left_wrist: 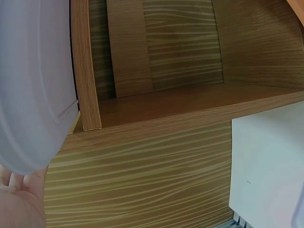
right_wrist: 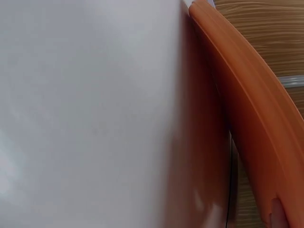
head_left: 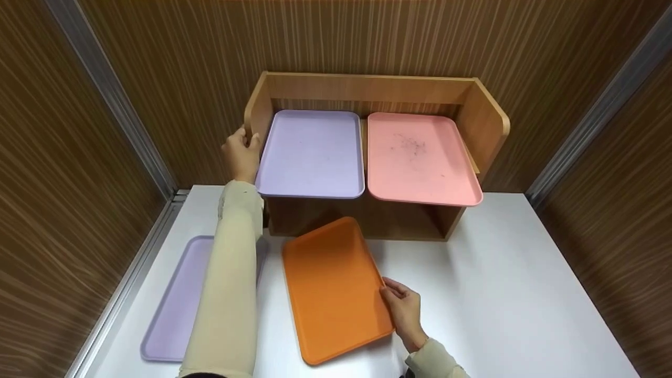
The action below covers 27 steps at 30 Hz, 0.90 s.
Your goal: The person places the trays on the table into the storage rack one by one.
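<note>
Someone's right hand (head_left: 405, 311) grips an orange rectangular tray (head_left: 336, 289); the left hand (head_left: 243, 157) grasps a brown wooden shelf (head_left: 258, 109) by its side.

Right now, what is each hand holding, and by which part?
The right hand holds the orange tray by its right edge; the left hand grips the shelf's left side panel at its front edge.

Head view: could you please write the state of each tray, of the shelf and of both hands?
Orange tray: held, tilted, right edge raised off the table.
Upper purple tray: resting face up on the shelf.
Pink tray: resting face up there, dark marks on it.
Lower purple tray: on the table, partly hidden by the left sleeve.
Shelf: standing upright, front open.
Left hand: gripping the shelf's left side.
Right hand: pinching the orange tray's right edge.
</note>
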### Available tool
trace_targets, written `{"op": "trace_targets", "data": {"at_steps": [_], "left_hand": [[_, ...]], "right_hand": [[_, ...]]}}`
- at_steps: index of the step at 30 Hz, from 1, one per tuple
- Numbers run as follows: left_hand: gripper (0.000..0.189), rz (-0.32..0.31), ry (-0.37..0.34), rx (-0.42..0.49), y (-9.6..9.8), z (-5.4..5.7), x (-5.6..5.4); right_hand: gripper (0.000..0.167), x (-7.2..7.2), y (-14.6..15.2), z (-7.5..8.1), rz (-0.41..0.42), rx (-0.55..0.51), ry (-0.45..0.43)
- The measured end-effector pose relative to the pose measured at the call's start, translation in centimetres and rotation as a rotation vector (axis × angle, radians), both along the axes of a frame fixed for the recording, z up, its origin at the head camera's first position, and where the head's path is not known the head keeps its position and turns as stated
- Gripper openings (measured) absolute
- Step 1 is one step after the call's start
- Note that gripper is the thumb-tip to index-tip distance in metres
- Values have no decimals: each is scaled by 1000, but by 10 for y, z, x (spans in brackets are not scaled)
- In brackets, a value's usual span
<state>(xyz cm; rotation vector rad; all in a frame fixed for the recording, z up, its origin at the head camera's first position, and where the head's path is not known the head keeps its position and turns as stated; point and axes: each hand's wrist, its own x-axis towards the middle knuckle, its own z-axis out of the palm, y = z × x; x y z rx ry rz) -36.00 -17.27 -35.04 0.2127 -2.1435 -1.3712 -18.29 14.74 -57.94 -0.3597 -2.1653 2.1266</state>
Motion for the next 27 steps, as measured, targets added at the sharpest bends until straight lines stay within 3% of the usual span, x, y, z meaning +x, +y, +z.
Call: {"op": "trace_targets", "data": {"at_steps": [18, 27], "left_hand": [[22, -8, -18, 22, 0, 1, 2], [22, 5, -19, -4, 0, 1, 1]], "right_hand": [[34, -14, 44, 11, -75, -152, -65], [37, -25, 63, 19, -149, -176, -33]]}}
